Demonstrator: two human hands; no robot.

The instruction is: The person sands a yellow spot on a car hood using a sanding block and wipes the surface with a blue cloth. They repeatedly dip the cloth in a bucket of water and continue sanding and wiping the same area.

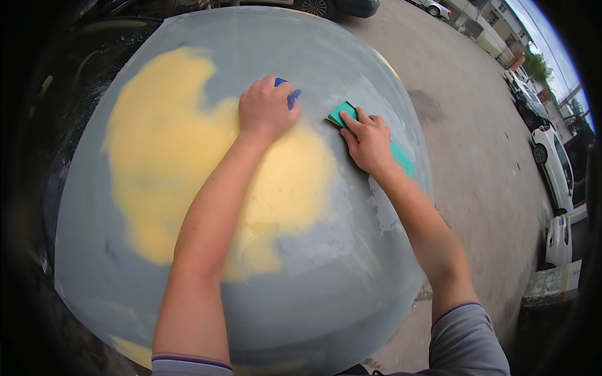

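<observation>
Under both arms spreads a large curved car panel (301, 50), grey with yellow patches (182, 163). My left hand (266, 109) is closed in a fist on the panel at the edge of the yellow. Bits of a crumpled blue cloth (293, 97) stick out of it; the rest is hidden in the palm. To its right, my right hand (370, 138) grips a green sanding block (342, 114), fingers over its top. The block lies on the grey surface, its front end showing past the fingers. A bright green smear (401, 158) shows beside my right wrist.
Dark car bodywork (75, 81) borders the panel on the left. Concrete ground (476, 156) stretches along the right. Parked white cars (552, 160) line the far right, and a dark vehicle (351, 6) stands beyond the panel's far edge.
</observation>
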